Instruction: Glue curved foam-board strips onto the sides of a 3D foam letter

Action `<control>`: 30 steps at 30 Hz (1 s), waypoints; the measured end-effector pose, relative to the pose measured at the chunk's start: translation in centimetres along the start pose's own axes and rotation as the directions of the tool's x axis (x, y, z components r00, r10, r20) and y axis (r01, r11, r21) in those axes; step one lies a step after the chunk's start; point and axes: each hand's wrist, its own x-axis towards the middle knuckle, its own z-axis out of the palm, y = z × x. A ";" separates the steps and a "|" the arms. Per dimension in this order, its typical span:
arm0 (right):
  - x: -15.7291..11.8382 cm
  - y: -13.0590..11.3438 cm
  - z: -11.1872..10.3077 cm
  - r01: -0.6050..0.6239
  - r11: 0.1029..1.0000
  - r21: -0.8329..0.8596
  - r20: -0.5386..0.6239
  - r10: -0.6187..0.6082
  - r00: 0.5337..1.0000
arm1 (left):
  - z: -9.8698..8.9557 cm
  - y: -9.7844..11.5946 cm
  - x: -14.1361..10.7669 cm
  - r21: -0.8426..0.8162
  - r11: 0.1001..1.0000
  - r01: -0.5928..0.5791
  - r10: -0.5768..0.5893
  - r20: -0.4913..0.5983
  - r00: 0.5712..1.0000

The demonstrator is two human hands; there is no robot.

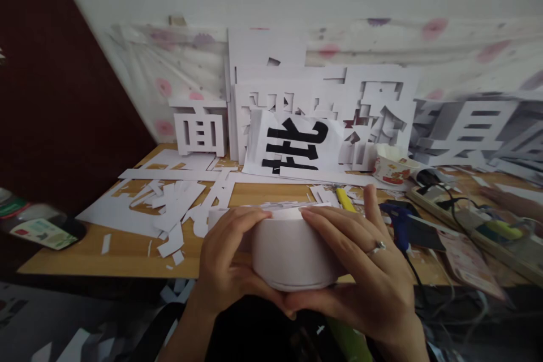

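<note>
Between my two hands is a curved white foam-board piece [294,251], held up at the table's front edge with its rounded wall facing me. My left hand [229,260] grips its left side, fingers over the top and thumb underneath. On the right side, my right hand [360,271], with a ring on one finger, presses the top with its fingertips and the underside with its thumb. The far side of the piece is mostly hidden. Just beyond my right hand lie a yellow-handled cutter [344,199] and a blue glue gun [396,223].
White scraps [169,203] litter the wooden table [131,260]. Cut-out character boards [201,130] and a sheet with a black character [294,144] lean at the back. A paper bowl [392,167], a power strip [441,209] and another person's hand [509,203] are right; a bottle [42,226] is left.
</note>
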 end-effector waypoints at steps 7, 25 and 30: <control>0.0 -0.2 -0.1 -0.064 0.997 0.038 0.051 0.062 0.997 | 0.0 -0.6 -0.6 -0.007 1.000 0.017 -0.017 -0.023 1.000; 1.3 -1.8 1.2 -0.341 0.854 0.393 -0.460 0.504 0.731 | 3.0 3.6 -1.1 0.198 0.976 -0.086 0.090 -0.013 0.996; 0.6 -1.2 1.3 -0.287 0.882 0.374 -0.459 0.445 0.769 | 2.7 4.0 -1.2 0.214 0.974 -0.082 0.083 0.004 0.997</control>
